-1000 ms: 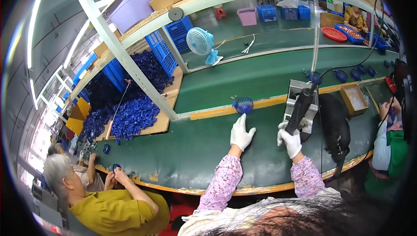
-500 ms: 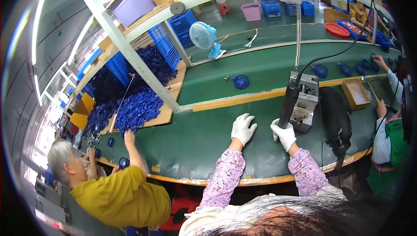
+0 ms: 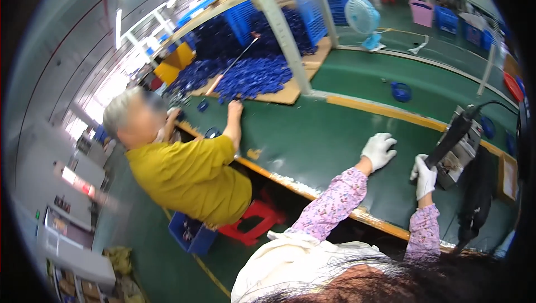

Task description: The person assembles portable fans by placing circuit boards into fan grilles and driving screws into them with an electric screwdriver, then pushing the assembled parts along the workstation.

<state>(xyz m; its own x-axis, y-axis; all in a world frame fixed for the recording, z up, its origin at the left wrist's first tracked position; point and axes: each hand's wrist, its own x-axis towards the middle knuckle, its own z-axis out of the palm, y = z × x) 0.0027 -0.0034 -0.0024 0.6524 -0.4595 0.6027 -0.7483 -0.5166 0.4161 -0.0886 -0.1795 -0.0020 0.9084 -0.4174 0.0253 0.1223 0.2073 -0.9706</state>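
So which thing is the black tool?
Find the green table, then the metal stand on the right. The black tool slants across it, lower end in the right hand. It's straight and stick-like, unlike the lumpy black bundle beside the stand.

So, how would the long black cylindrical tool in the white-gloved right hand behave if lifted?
The tool is probably stiff: its body looks straight. Its curved, thin black cable looks flexible and may trail. Held near one end, the slim body may tilt.

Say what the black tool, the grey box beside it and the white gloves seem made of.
Black tool: probably matte plastic, dark and dull. Grey box: likely metal, bare grey with bright glints. White gloves: apparently fabric, matte, close-fitting; weave too small to tell.
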